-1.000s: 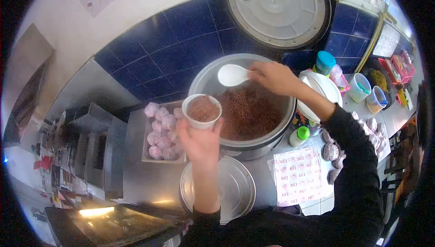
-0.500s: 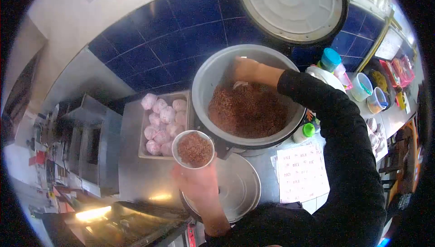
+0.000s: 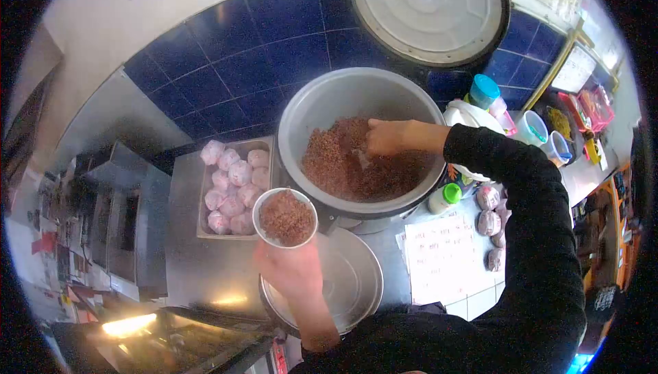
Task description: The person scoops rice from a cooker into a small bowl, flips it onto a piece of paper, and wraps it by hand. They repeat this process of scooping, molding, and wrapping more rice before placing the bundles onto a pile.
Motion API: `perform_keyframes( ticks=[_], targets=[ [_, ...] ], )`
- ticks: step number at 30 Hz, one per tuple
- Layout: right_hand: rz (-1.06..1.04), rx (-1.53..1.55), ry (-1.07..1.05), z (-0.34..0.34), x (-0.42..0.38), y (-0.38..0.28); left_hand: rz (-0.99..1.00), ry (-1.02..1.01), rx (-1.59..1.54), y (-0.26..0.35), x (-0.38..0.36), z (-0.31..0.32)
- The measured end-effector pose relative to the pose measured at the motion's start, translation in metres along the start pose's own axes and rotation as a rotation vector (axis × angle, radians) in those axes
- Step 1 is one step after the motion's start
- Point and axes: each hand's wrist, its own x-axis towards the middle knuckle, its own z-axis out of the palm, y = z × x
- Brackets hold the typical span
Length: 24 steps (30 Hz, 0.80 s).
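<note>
My left hand [image 3: 295,268] is closed around a white cup [image 3: 257,220], held upright in front of the large pot. Reddish-brown cooked rice [image 3: 286,218] fills the cup up to its rim. Inside the big grey pot [image 3: 293,117], my right hand [image 3: 387,139] is closed just above more of the brown rice [image 3: 332,158]. A pale, partly see-through scooping tool [image 3: 364,160] shows below its fingers, its end against the rice. Most of that tool is hidden by the hand and the rice.
Wrapped round balls [image 3: 240,173] fill a metal tray [image 3: 269,151] left of the pot. A round metal lid [image 3: 353,274] lies in front. The pot's open lid [image 3: 428,7] stands behind. A green-capped shaker [image 3: 444,198], lettered sheets [image 3: 439,257] and small wrapped bundles [image 3: 489,223] sit right.
My right hand has moved from the pot's far wall down and toward the middle of the rice. My left hand keeps hold of the cup. The view has shifted slightly.
</note>
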Motion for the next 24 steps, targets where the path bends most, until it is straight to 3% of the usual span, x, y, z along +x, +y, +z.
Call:
perform_keyframes(
  ticks=[2, 5, 7, 11, 14, 16, 17, 19, 24],
  targets=[
    [-0.013, -0.063, -0.044, -0.016, -0.011, -0.005, 0.023, 0.011, 0.062, 0.001, -0.001, 0.008],
    [-0.057, -0.012, -0.077, -0.026, -0.017, -0.008, -0.019, 0.04, -0.15, 0.009, -0.006, 0.019],
    [-0.035, 0.082, -0.022, -0.022, -0.021, -0.008, -0.039, -0.106, -0.175, 0.012, -0.004, 0.013],
    [-0.034, 0.221, -0.101, -0.031, -0.026, -0.009, 0.013, -0.053, -0.044, 0.014, -0.002, 0.032],
    [-0.042, 0.268, -0.057, -0.02, -0.033, 0.002, 0.006, -0.097, -0.131, 0.01, 0.003, 0.037],
    [-0.068, 0.542, 0.127, -0.017, -0.046, 0.007, -0.004, -0.103, -0.114, 0.009, 0.004, 0.055],
    [-0.067, 0.538, 0.129, -0.016, -0.051, 0.012, -0.001, -0.107, -0.115, 0.008, 0.006, 0.062],
    [0.015, 0.733, 0.096, -0.037, -0.069, 0.013, -0.041, -0.18, -0.082, 0.006, 0.012, 0.075],
    [0.298, 0.657, 0.133, -0.111, -0.124, 0.01, -0.21, -0.222, -0.128, -0.012, 0.036, 0.087]
  ],
)
